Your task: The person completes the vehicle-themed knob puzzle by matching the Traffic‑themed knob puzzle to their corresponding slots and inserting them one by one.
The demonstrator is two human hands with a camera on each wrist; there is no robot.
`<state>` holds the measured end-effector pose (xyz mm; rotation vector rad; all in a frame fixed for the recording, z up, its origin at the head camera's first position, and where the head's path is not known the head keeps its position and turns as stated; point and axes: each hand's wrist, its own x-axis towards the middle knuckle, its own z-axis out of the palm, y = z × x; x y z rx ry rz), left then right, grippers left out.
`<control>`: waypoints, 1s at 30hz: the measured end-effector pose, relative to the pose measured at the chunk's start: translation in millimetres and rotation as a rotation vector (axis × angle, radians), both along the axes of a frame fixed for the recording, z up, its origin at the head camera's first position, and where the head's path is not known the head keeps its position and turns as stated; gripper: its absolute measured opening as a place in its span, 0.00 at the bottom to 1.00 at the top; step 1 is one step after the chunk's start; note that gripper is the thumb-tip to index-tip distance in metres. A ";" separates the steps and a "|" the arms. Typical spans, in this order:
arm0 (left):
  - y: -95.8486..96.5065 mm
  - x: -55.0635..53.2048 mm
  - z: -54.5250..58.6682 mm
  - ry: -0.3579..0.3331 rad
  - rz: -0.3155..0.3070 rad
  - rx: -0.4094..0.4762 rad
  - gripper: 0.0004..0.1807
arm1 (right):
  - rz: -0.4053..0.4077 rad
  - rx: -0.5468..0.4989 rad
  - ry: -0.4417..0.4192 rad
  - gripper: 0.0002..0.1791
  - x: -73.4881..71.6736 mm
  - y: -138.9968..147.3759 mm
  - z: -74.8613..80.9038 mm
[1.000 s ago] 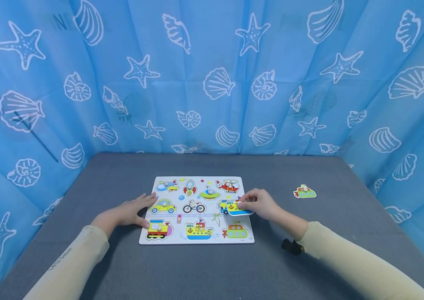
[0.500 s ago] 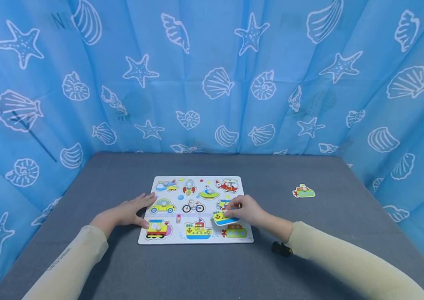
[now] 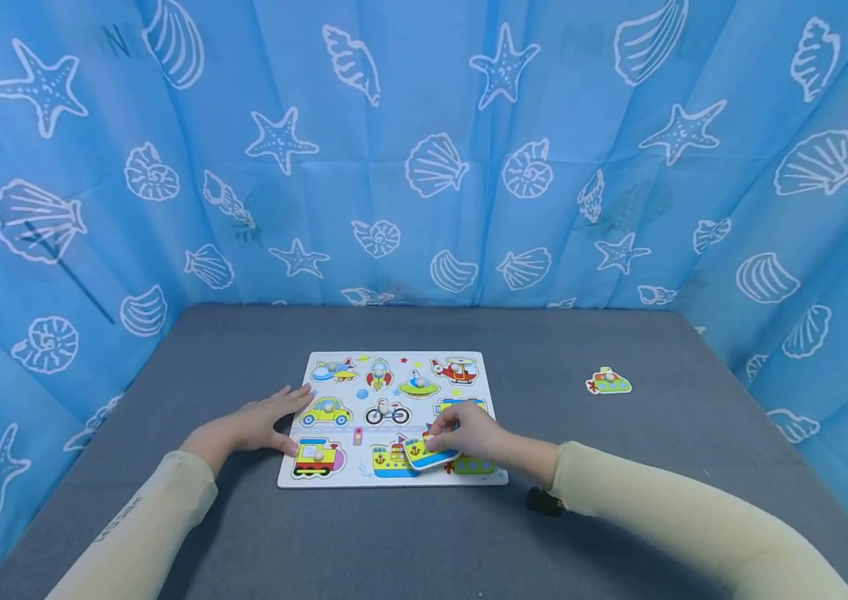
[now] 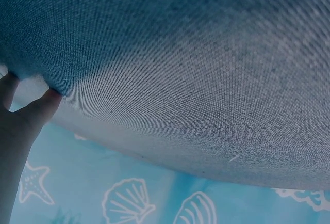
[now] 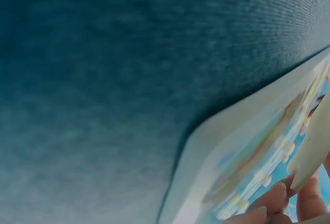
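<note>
A white puzzle board (image 3: pixel 349 481) with vehicle pictures lies on the grey table. My right hand (image 3: pixel 472 435) pinches a boat puzzle piece (image 3: pixel 424 452), tilted above the board. The piece overlaps the right part of the printed boat (image 3: pixel 386 460) in the head view. In the right wrist view, fingers (image 5: pixel 273 198) hold the piece's pale edge (image 5: pixel 312 146) over the board. My left hand (image 3: pixel 262 423) rests at the board's left edge, its fingers spread and fairly straight. Knobbed pieces such as the car (image 3: pixel 326 411) and train (image 3: pixel 317 458) sit in the board.
A green submarine puzzle piece (image 3: pixel 609 382) lies by itself on the table (image 3: pixel 544 350), right of the board. A blue curtain (image 3: pixel 409 100) with white shells and starfish hangs behind and at both sides. A small black item (image 3: pixel 546 502) shows under the right cuff.
My right hand has carried the boat piece left and toward the front, from over the bus picture to the printed boat. The left hand has stayed at the board's edge.
</note>
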<state>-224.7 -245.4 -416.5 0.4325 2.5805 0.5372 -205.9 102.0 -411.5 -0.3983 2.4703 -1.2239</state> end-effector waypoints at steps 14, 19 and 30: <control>0.8 0.2 0.9 0.006 -0.008 -0.002 0.56 | 0.076 0.062 -0.004 0.09 2.4 -28.0 -4.6; 1.0 1.0 1.8 0.007 -0.012 -0.002 0.56 | 0.077 0.122 0.016 0.11 3.3 -37.8 -2.6; 1.5 1.6 1.5 -0.005 0.001 -0.005 0.56 | 0.070 0.207 0.054 0.14 5.1 -52.0 -2.7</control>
